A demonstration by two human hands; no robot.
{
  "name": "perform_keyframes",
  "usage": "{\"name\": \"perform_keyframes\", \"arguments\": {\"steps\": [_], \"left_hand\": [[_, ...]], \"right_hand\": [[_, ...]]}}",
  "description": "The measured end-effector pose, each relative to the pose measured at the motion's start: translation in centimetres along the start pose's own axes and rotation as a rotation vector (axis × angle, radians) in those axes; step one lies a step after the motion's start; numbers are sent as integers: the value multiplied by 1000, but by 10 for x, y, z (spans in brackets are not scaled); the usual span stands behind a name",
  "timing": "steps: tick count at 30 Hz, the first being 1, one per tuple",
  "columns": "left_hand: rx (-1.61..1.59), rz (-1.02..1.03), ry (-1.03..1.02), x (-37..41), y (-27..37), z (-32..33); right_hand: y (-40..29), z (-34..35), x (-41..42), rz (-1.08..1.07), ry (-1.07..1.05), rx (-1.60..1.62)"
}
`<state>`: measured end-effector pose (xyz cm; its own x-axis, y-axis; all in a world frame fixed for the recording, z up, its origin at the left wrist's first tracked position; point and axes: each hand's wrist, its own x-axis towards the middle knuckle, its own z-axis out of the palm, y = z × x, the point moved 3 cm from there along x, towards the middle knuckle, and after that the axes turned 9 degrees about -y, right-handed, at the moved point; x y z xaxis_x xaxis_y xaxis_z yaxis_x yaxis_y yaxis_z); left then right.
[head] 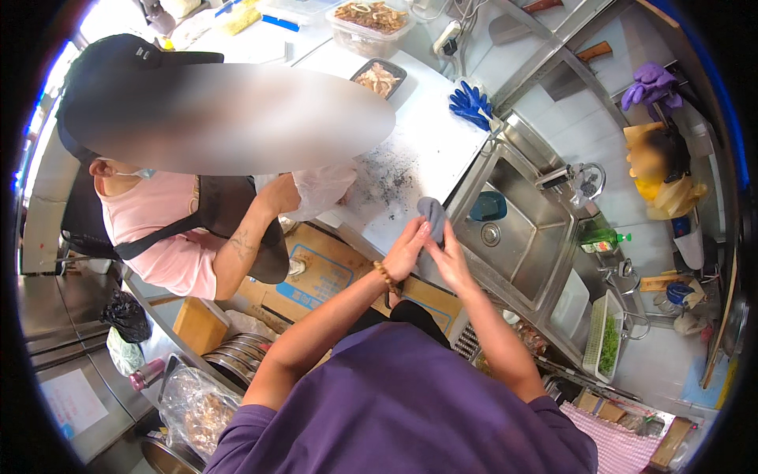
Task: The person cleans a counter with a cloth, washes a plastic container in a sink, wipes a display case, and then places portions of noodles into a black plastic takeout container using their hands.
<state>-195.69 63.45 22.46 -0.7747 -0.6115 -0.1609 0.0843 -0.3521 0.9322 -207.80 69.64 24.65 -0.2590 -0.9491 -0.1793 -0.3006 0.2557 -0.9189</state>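
Observation:
A grey cloth is held between my two hands, above the edge where the white worktop meets the sink. My left hand, with a beaded bracelet at its wrist, touches the cloth from the left. My right hand holds it from the right, fingers pointing up along it. Dark specks are scattered over the worktop just beyond the cloth. Blue gloves lie at the worktop's far right corner. A black tray of shredded food and a clear tub of brown food stand farther back.
A co-worker stands close on the left, holding a plastic bag. The steel sink on the right contains a blue-green container. Beyond it are a faucet, a green bottle and a basket of greens. Flattened cardboard covers the floor.

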Motion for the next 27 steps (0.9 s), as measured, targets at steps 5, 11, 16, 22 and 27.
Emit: {"name": "perform_keyframes", "arguments": {"steps": [5,11,16,22,27], "left_hand": [[90,-53,76,-34,-52,-72],[-152,-443,611,-111,-94,-111],[32,-429,467,-71,-60,-77],[-85,4,569,155,22,-70],[-220,-193,1060,300,11,-225]], "right_hand": [[58,-12,31,164,-55,-308],[98,76,88,-452,-254,-778],[129,9,264,-535,-142,-743],[117,-57,435,-233,262,-853],[113,13,267,-400,-174,-557]]}}
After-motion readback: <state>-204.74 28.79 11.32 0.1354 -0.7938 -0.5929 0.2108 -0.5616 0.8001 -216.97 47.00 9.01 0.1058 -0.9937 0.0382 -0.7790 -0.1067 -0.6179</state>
